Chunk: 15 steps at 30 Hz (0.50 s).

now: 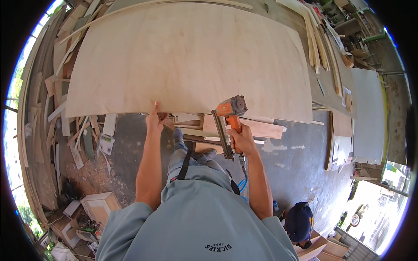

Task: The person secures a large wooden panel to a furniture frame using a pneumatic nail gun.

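A large pale plywood sheet (191, 56) lies flat across the bench in front of me. My left hand (155, 119) grips its near edge, one digit resting on top and the other fingers curled at the edge. In my right hand (244, 138) is an orange and black nail gun (232, 107), held by its handle with the fingers wrapped round. Its head is up close to the sheet's near edge, while the long magazine slants down toward me. A blue air hose (243, 185) hangs from below the handle.
Wood offcuts (56, 108) pile up along the left. Long strips (320, 39) lie at the far right of the bench. Boards (261, 128) sit beneath the near edge by my feet. A person in a dark cap (299, 222) is at the lower right, near wooden boxes (313, 249).
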Each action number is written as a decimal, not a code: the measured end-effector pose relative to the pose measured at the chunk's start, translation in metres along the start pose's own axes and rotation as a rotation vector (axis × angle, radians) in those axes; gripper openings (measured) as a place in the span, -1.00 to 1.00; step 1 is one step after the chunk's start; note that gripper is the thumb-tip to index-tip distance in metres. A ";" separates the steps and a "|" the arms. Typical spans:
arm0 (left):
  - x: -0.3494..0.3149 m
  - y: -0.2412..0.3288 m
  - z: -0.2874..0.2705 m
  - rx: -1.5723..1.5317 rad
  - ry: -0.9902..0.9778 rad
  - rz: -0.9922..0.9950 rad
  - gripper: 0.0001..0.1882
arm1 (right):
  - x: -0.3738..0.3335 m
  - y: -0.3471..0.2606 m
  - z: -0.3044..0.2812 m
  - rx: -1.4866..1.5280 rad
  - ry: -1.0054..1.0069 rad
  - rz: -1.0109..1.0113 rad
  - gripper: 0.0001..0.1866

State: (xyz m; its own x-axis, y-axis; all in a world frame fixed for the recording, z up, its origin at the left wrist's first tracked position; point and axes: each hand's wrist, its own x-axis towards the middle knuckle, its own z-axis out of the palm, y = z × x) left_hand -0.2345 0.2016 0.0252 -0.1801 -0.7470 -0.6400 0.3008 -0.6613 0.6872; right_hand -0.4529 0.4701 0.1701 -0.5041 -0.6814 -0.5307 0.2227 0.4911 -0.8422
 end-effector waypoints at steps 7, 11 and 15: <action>-0.022 -0.006 0.008 -0.010 -0.005 -0.019 -0.63 | -0.005 -0.010 -0.002 -0.025 0.002 -0.002 -0.77; -0.023 -0.006 0.009 0.002 0.026 -0.026 -0.63 | -0.008 -0.015 -0.002 -0.038 0.004 0.001 -0.82; -0.030 -0.005 0.011 0.032 0.013 -0.027 -0.61 | -0.010 -0.018 -0.003 -0.077 -0.002 -0.002 -0.82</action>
State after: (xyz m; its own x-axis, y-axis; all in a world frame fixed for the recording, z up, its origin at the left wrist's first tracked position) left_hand -0.2410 0.2266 0.0448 -0.1758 -0.7282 -0.6625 0.2659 -0.6831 0.6802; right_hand -0.4541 0.4694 0.1906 -0.5028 -0.6837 -0.5289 0.1567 0.5296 -0.8336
